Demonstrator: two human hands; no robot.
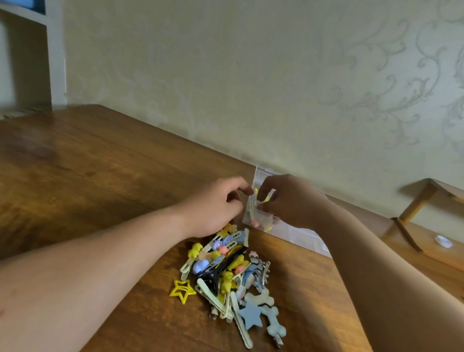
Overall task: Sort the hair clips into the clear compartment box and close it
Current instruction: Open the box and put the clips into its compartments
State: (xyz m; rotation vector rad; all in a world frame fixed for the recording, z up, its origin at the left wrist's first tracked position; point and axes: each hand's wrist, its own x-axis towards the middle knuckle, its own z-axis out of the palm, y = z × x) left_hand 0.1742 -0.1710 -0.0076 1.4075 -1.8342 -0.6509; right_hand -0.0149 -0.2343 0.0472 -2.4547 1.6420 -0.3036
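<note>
A pile of hair clips in yellow, blue, green, pink and black lies on the wooden table. Behind it, against the wall, stands the clear compartment box, open, with a few yellow and pink clips in its near-left compartment. My right hand is over the box, fingers pinched on a small yellow clip. My left hand hovers just left of the box, fingers curled at the box's left edge. Whether it grips anything is hidden.
A yellow star clip lies apart at the pile's left. A wooden rack with a small white object stands at the right. A white shelf unit rises at the back left.
</note>
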